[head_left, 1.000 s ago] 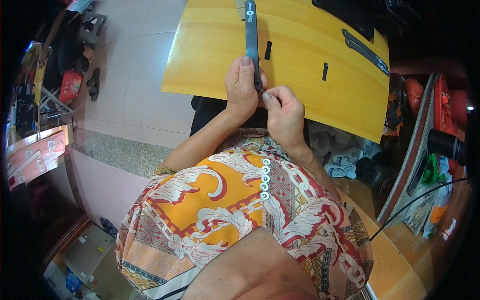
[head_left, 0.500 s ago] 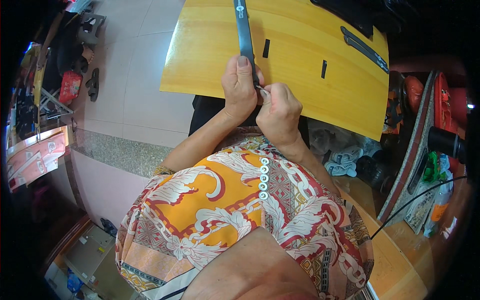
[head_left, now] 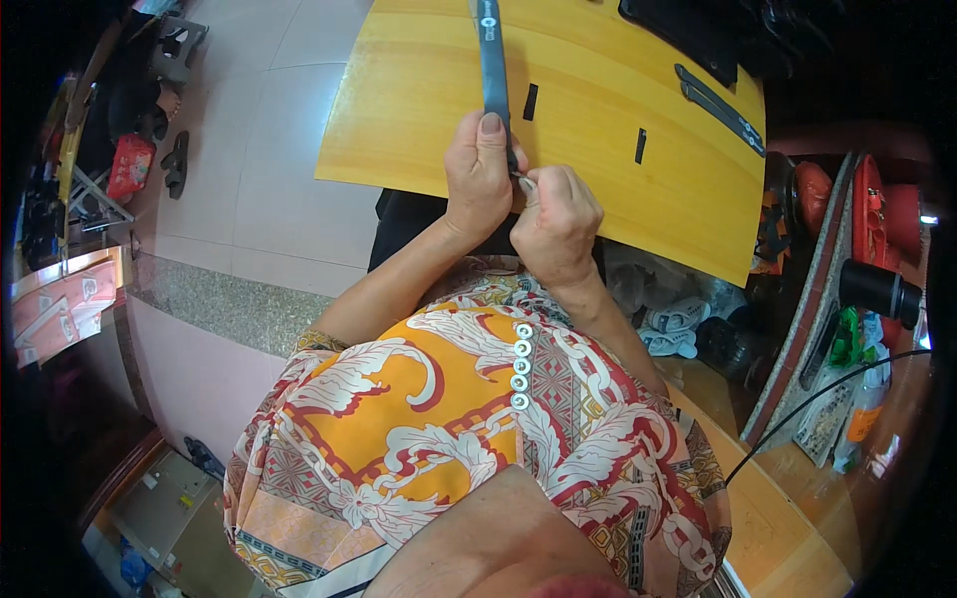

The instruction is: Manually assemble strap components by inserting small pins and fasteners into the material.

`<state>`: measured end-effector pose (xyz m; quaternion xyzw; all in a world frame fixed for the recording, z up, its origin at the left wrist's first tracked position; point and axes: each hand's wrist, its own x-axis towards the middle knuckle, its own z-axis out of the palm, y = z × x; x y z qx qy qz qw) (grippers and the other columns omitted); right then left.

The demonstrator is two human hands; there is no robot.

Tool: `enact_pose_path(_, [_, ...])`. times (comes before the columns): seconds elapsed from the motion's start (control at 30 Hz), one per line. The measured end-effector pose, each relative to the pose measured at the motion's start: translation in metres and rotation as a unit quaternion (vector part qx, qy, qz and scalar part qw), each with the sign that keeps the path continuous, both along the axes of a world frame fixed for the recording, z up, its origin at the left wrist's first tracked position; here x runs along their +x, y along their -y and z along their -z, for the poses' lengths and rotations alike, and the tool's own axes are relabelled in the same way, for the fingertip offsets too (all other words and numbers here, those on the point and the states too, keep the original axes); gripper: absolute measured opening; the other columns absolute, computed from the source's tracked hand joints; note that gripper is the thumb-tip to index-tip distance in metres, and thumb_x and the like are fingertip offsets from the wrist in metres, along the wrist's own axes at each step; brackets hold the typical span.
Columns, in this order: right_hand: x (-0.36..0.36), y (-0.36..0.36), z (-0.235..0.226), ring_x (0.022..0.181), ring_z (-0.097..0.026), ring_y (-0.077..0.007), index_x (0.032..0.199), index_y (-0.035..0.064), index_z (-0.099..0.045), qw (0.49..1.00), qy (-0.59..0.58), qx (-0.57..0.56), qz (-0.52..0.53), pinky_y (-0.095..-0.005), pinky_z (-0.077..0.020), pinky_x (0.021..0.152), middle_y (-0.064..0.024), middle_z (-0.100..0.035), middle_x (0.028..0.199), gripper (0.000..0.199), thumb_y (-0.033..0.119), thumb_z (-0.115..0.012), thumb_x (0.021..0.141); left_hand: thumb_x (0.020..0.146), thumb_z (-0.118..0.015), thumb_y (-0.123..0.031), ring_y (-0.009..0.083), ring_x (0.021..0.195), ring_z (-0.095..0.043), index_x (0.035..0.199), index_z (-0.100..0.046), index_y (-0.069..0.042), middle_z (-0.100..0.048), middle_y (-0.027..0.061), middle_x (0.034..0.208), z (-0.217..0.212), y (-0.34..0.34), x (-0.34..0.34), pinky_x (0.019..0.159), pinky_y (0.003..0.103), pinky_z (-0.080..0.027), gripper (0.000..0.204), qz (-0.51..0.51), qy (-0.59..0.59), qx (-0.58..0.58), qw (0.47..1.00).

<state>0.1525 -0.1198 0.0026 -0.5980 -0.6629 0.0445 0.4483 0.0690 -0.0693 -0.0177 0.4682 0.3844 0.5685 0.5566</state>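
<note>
A long dark strap (head_left: 491, 60) runs from the far edge of the yellow wooden board (head_left: 419, 110) down to my hands. My left hand (head_left: 480, 179) grips the strap's near end, thumb lying along it. My right hand (head_left: 555, 221) is closed right beside it and pinches a small silvery metal piece (head_left: 524, 181) at the strap's end. What kind of piece it is stays hidden by my fingers. Both hands hover over the board's near edge.
Two short dark strips (head_left: 530, 102) (head_left: 640, 146) and a longer dark strap (head_left: 720, 108) lie on the board. A black bag (head_left: 688, 30) sits at its far end. Shoes (head_left: 174, 164) stand on the tiled floor at left. A cluttered bench (head_left: 847, 329) runs along the right.
The strap's far end has swung slightly left on the board. My hands stay together at its near end with the same grip.
</note>
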Motion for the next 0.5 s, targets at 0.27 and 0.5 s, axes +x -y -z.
enact_pose_path(0.27, [0.015, 0.003, -0.007, 0.045, -0.035, -0.0052, 0.077, 0.0053, -0.053, 0.598, -0.697, -0.384, -0.096, -0.0197, -0.0274, 0.038, -0.0003, -0.047, 0.061, 0.009, 0.011, -0.053, 0.084, 0.095, -0.038, -0.033, 0.0062, 0.051, -0.043, 0.09, -0.048, -0.003, -0.049, 0.0014, 0.061, 0.0, 0.001, -0.001, 0.045, 0.019, -0.034, 0.032, 0.0, -0.023, 0.01, 1.0])
enact_pose_path(0.5, [0.001, -0.002, -0.004, 0.053, -0.048, -0.0378, 0.071, 0.0007, -0.049, 0.999, -0.022, 0.033, -0.009, -0.042, -0.0396, 0.05, -0.017, -0.05, 0.061, 0.009, 0.002, -0.057, 0.075, 0.095, -0.037, -0.033, 0.0054, 0.05, -0.042, 0.091, -0.048, -0.004, -0.049, 0.0005, 0.061, -0.001, -0.001, -0.001, 0.044, 0.019, -0.034, 0.031, 0.001, -0.035, 0.002, 0.999])
